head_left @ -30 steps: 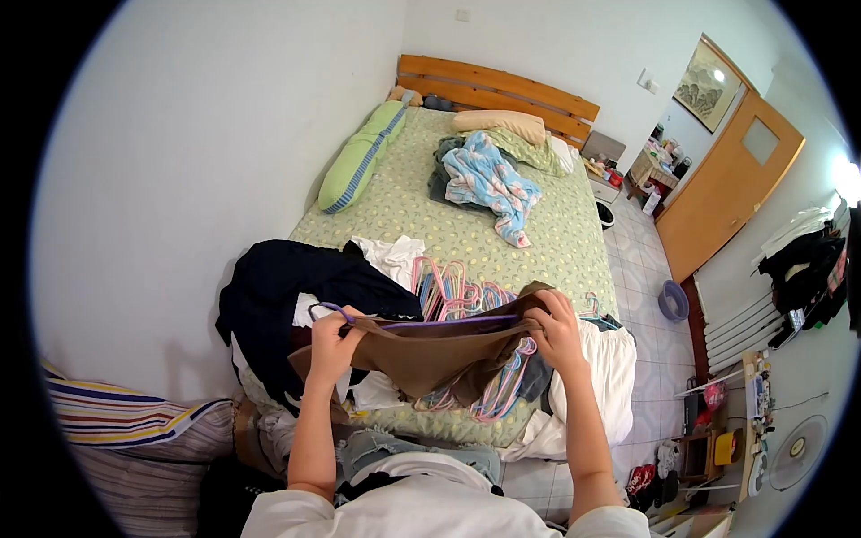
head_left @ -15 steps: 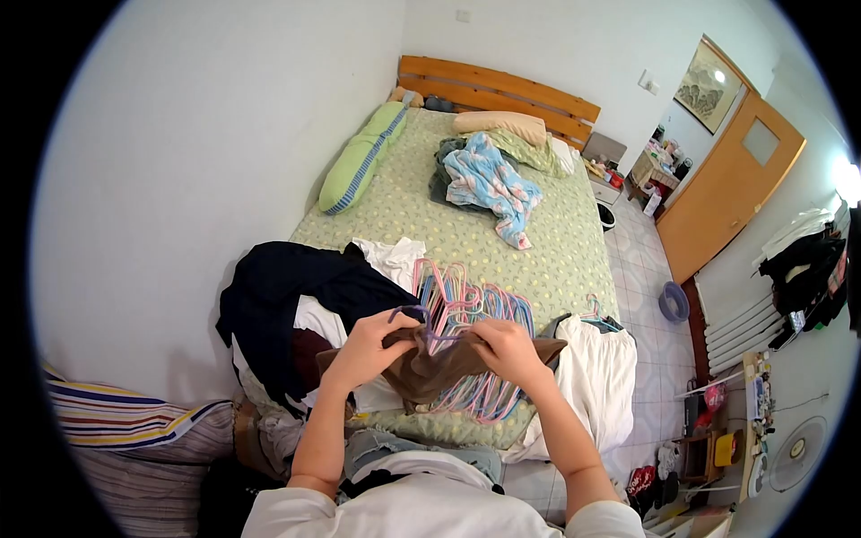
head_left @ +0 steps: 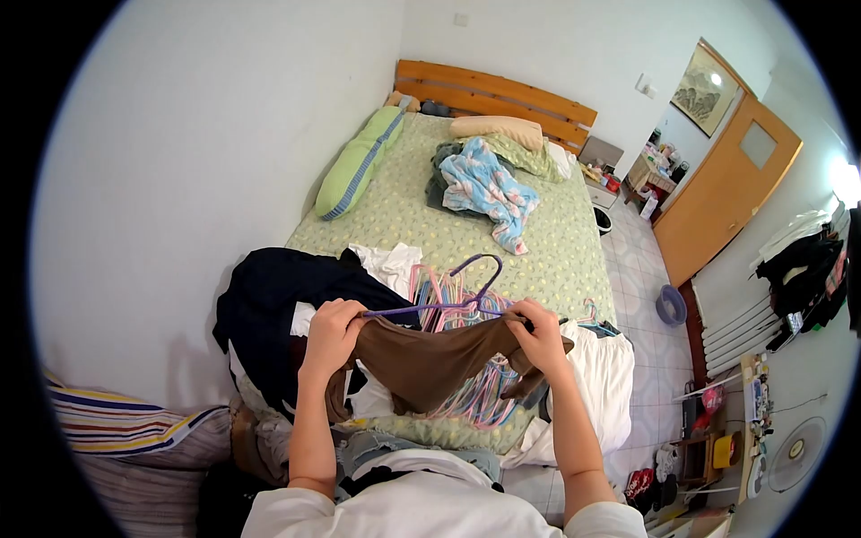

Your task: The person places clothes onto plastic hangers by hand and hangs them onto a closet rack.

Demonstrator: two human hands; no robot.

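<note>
A purple clothes hanger (head_left: pixel 482 291) is held up in front of me, its hook pointing up and away. From it hangs a brown garment (head_left: pixel 421 363), stretched sideways between my hands. My left hand (head_left: pixel 334 336) is closed around the garment and the hanger's left end. At the other end, my right hand (head_left: pixel 538 334) pinches the cloth at the shoulder by the hanger. Behind the garment, a pile of pink, blue and white hangers (head_left: pixel 480 403) lies on the bed, partly covered from view.
The bed (head_left: pixel 395 202) carries a dark navy garment (head_left: pixel 269 287) on the left and white clothing (head_left: pixel 601 377) on the right. Farther back lie a blue patterned cloth (head_left: pixel 489 188) and a green bolster (head_left: pixel 359 166). A purple basin (head_left: pixel 671 305) stands on the floor.
My hands have moved apart, spreading the brown garment along the hanger. The purple hook now stands higher and is more fully visible.
</note>
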